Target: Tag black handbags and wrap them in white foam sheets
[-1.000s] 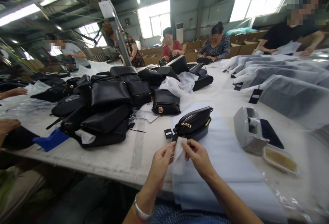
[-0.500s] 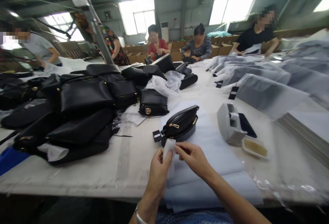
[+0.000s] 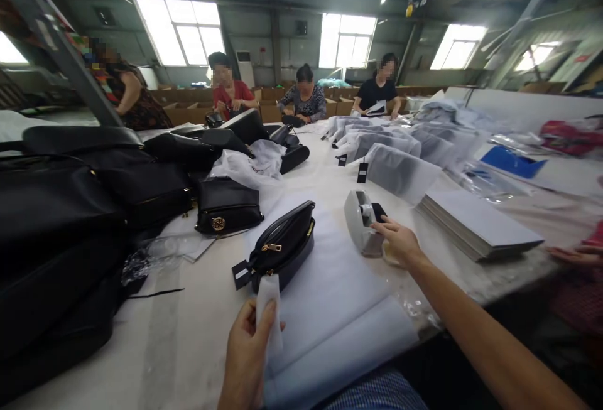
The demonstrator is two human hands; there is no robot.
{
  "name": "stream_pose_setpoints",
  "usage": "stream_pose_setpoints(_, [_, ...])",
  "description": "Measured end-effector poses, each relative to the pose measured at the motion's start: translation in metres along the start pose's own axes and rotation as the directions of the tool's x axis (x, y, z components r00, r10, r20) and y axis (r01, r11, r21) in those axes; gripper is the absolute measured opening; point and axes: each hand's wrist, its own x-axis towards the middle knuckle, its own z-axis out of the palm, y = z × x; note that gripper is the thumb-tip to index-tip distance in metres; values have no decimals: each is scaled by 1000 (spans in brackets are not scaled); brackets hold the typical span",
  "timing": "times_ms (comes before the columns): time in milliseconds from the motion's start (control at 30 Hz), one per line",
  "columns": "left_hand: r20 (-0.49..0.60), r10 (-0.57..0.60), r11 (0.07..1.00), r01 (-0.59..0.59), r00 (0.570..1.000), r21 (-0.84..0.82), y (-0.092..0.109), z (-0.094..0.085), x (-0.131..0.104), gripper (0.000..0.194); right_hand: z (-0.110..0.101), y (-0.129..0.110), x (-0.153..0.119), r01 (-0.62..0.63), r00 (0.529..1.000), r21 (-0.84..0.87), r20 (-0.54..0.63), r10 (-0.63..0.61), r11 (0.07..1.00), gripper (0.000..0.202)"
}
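Note:
A black handbag [image 3: 288, 243] with a gold zip pull stands tilted on white wrapping sheets [image 3: 330, 297]. A black tag [image 3: 242, 274] hangs at its near left end. My left hand [image 3: 249, 334] is closed on a folded strip of white wrapping paper [image 3: 268, 303], thumb on top, just at the bag's near end; whatever lies inside the fold is hidden. Over to the right, my right hand [image 3: 399, 240] reaches with outstretched fingers to a grey tape dispenser [image 3: 362, 225]. Its fingertips are at the dispenser's right side. No tape shows between them.
Black bags [image 3: 56, 209] pile up on the left, with another black bag [image 3: 229, 206] beyond mine. Bags in white covers [image 3: 400, 168] line the right side, near a stack of boards [image 3: 480, 225]. Several people work across the table; another person's hand [image 3: 572, 256] shows at far right.
My right hand has left the paper strip and moved right to the tape dispenser. My left hand still holds the strip. The view has turned to the right.

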Motion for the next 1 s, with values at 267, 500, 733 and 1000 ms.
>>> stream_pose_setpoints(267, [12, -11, 1000, 11, 1000, -2, 0, 0, 2, 42, -1, -26, -58, -61, 990, 463, -81, 111, 884, 32])
stream_pose_setpoints(500, [6, -23, 1000, 23, 1000, -1, 1, 0, 0, 45, 10, 6, -80, -383, 920, 571, 160, 359, 726, 43])
stream_pose_setpoints(733, [10, 4, 1000, -5, 1000, 8, -7, -4, 5, 45, 6, 23, -78, -297, 951, 413, 47, 305, 861, 44])
stream_pose_setpoints(1000, [16, 34, 999, -34, 999, -6, -4, -2, 3, 39, 12, -65, -143, 277, 861, 202, 383, -336, 939, 20])
